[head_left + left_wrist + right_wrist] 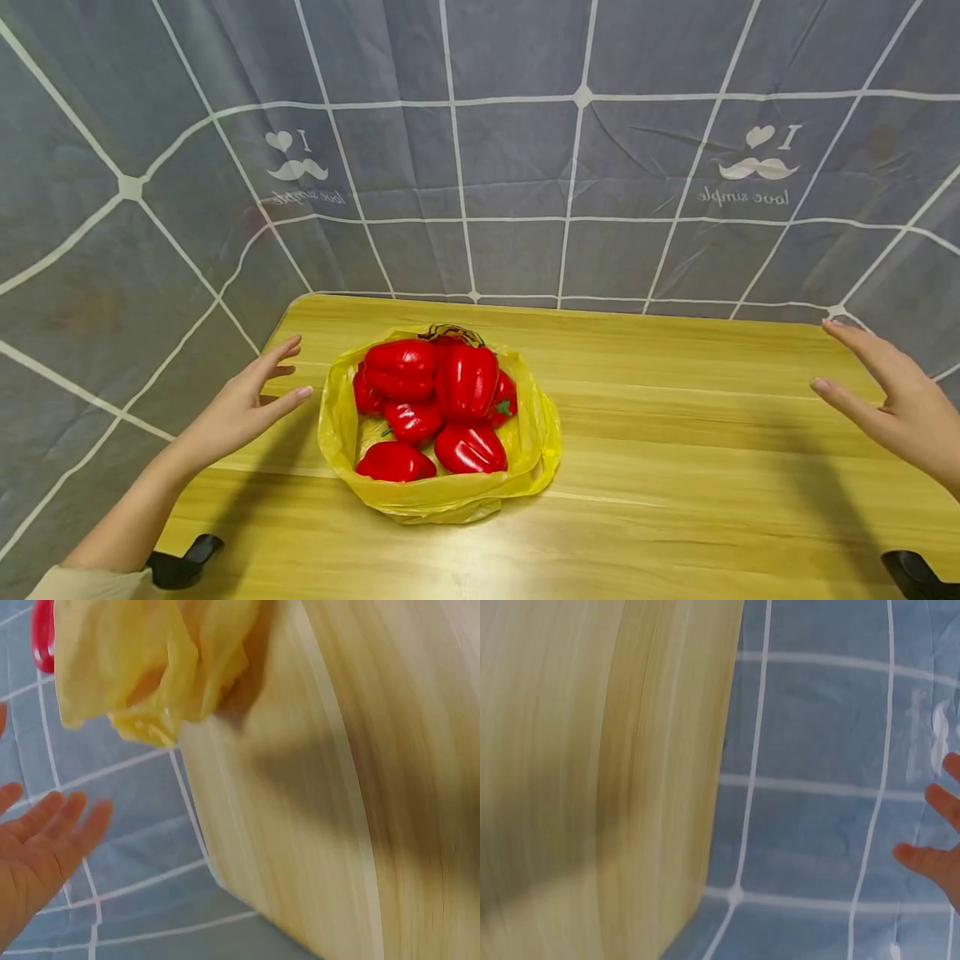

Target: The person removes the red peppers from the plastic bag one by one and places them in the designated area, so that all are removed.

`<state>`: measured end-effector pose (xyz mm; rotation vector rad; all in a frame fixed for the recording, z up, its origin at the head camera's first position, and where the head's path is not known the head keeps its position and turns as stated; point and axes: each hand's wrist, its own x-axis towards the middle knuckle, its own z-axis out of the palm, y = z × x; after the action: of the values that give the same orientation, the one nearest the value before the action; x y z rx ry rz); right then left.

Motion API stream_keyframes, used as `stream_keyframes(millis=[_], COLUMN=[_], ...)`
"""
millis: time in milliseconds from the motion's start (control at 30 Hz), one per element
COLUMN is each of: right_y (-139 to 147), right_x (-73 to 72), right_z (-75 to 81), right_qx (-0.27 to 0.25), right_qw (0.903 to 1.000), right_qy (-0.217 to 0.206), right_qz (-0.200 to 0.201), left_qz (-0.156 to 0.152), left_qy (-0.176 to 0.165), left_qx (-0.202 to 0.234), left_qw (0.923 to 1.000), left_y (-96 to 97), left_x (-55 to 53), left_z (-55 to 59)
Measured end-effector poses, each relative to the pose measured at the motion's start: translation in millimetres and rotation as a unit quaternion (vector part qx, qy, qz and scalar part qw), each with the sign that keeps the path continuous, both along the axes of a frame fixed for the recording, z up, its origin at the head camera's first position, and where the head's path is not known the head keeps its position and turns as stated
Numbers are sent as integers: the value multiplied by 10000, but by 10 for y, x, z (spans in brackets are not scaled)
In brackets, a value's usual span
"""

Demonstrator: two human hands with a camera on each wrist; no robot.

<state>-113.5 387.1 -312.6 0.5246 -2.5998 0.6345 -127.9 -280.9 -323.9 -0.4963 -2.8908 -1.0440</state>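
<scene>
A yellow plastic bag (pixel 551 433) with its rim rolled open stands left of the middle of the table. Several glossy red bell peppers (pixel 467 382) lie heaped inside it, some showing green stems. Just left of the bag, my left hand (pixel 240 412) hovers over the table with fingers spread and nothing held. Far to the right, my right hand (pixel 903 404) is also raised above the table, fingers apart and holding nothing. The left wrist view shows the side of the bag (pixel 157 660) beyond the left fingers. In the right wrist view only a few right fingertips (pixel 922 859) appear.
The wooden table (pixel 675 467) has a light, striped grain and rounded back corners. A grey curtain (pixel 517 167) with white grid lines hangs behind it and along the sides. Black strap pieces (pixel 183 562) show by each wrist.
</scene>
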Motion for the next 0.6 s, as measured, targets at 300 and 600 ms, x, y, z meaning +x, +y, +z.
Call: stream_keyframes(millis=[300, 600], right_y=[-552, -1123], right_x=[-181, -464], right_z=[69, 143], right_qx=[-1216, -1312], right_qw=[9856, 9600], right_qy=[-1002, -1753], right_qz=[614, 1744], left_qz=[-168, -340], left_qy=[-708, -1225], left_qx=[1354, 1848], left_qw=[9881, 9745], left_y=[81, 159], left_x=[-15, -50], left_z=[-33, -111])
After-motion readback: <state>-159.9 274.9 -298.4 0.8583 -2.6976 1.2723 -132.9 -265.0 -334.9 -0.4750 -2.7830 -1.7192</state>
